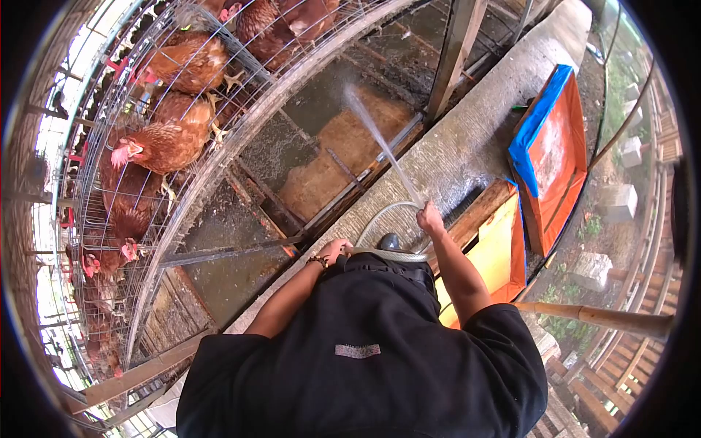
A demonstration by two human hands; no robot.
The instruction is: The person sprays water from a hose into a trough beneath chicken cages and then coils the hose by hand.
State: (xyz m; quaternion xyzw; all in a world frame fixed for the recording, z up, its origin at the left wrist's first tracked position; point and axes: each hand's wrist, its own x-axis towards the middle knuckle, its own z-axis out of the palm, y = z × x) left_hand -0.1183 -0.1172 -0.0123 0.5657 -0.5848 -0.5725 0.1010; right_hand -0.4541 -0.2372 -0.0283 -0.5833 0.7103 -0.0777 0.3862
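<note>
My right hand point(430, 217) is closed around the end of a pale hose, held out ahead of my body. From it a white jet of water point(387, 150) shoots forward and left over the wet floor below the cages. The hose point(374, 220) loops back towards my waist, where my left hand point(336, 250) grips it near my hip; a beaded bracelet is on that wrist. The jet points towards a brown patch point(343, 150) in the dark, wet pit point(274, 157). My left fingers are partly hidden.
Brown hens point(175, 135) stand in wire cages point(153, 241) on the left. A concrete walkway point(467, 139) runs beside the pit, with a wooden post point(454, 58) at its edge. Orange-and-blue-lined wooden trays point(558, 146) stand on the right, near a bamboo pole point(599, 318).
</note>
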